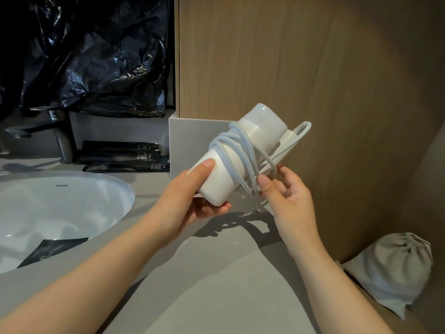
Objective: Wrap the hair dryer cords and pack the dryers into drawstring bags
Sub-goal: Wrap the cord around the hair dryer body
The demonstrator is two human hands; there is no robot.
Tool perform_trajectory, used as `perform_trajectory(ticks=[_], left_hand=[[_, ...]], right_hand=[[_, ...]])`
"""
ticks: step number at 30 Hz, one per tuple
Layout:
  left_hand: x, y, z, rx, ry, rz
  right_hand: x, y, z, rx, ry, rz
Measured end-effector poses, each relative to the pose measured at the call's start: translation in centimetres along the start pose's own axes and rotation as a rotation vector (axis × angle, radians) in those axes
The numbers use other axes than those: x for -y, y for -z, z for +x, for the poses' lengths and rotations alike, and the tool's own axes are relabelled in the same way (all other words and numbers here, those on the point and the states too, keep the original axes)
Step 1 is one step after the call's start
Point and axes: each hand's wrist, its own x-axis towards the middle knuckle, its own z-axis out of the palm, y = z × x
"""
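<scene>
A white hair dryer point(262, 131) is held in the air above the grey counter, tilted with its nozzle up and to the right. My left hand point(190, 201) grips its lower end, thumb on top. The pale cord point(240, 150) winds around the body in several loops, and one loop sticks out past the nozzle at the right. My right hand point(286, 194) pinches the cord strands just under the dryer. A grey drawstring bag point(395, 268), cinched and bulging, lies on the counter at the lower right against the wooden wall.
A white sink basin point(29, 213) with a black sachet point(50, 251) in it sits at the left, with a dark faucet point(60, 136) behind. Black packets point(120, 155) lie by the back ledge. A black plastic bag point(96, 56) hangs above. A wooden panel point(313, 68) closes off the right.
</scene>
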Motion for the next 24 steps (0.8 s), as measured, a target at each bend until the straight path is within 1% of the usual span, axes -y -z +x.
perform_trajectory(ticks=[2,3,6,9,11,13,16,18,21,24], left_hand=[[0.31,0.12,-0.15,-0.047,-0.082,0.176],[0.45,0.17,-0.25,-0.083,-0.106,0.223],[0.48,0.15,-0.48,-0.157,-0.159,0.343],[0.35,-0.06,-0.54,-0.179,-0.175,0.384],[0.52,0.22,-0.36,-0.177,-0.179,0.367],[0.61,0.46,-0.26,-0.158,-0.158,0.286],[0.30,0.63,-0.11,-0.042,-0.089,0.016],[0.11,0.69,-0.08,-0.004,-0.033,-0.099],[0.12,0.80,0.00,-0.012,-0.018,-0.083],[0.22,0.43,-0.08,-0.089,-0.087,0.042]], right_hand=[[0.04,-0.05,-0.07,-0.029,0.021,-0.003],[0.04,-0.07,-0.08,-0.031,0.030,-0.006],[-0.18,-0.05,0.00,-0.028,0.043,-0.011],[-0.53,-0.01,0.19,-0.031,0.055,-0.022],[-0.56,-0.05,0.15,-0.028,0.064,-0.016],[-0.42,0.02,0.05,-0.025,0.076,-0.006],[-0.34,0.36,0.15,-0.033,0.106,0.010],[-0.25,0.47,0.23,-0.034,0.111,0.039],[-0.26,0.48,0.32,-0.029,0.096,0.070],[-0.38,0.59,0.38,-0.048,0.084,0.084]])
